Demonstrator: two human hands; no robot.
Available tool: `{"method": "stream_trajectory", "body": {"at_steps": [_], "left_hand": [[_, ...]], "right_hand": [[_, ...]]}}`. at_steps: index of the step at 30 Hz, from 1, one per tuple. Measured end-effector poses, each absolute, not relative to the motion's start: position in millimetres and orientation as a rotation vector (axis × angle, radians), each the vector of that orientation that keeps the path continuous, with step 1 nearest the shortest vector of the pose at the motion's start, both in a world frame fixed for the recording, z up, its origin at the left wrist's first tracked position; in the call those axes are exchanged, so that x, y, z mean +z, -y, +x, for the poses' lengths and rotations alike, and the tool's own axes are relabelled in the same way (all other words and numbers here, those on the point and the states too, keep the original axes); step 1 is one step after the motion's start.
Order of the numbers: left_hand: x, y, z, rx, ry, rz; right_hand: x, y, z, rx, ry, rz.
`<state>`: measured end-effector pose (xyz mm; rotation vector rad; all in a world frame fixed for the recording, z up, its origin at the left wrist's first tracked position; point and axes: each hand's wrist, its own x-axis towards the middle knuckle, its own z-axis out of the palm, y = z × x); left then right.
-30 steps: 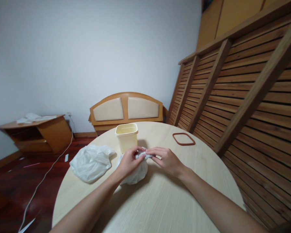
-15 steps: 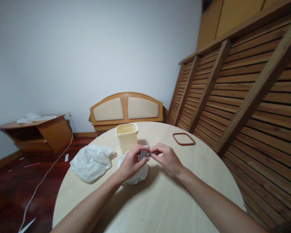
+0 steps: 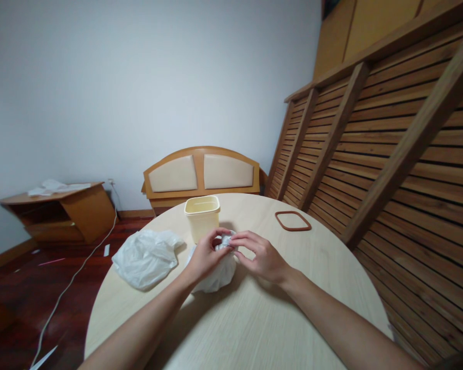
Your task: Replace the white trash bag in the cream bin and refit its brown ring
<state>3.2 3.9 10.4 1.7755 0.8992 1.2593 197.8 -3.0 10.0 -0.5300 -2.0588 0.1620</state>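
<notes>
White plastic bag (image 3: 218, 275), one, seemingly pinched between two partly curled hands (image 3: 229, 257).

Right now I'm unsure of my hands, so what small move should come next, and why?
Perhaps steady the nearer bag by its bunched top with the left hand, and tease it gently with the right hand: both hands' fingers meet there.

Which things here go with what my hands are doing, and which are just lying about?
In use:
gathered white bag, at the fingers of left hand and right hand

Apparently lying about:
other white bag
yellow tub
reddish-brown ring
papers
</notes>
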Motion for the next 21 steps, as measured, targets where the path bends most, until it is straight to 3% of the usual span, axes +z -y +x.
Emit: {"method": "stream_trajectory", "body": {"at_steps": [15,21], "left_hand": [[11.2,-6.6,-0.9,1.218,-0.761,1.499],[9.4,-9.2,-2.2,1.184,-0.762,1.502]], "right_hand": [[10.8,1.9,199.0,0.032,1.949,-0.548],[13.0,0.1,202.4,0.168,1.942,-0.47]]}}
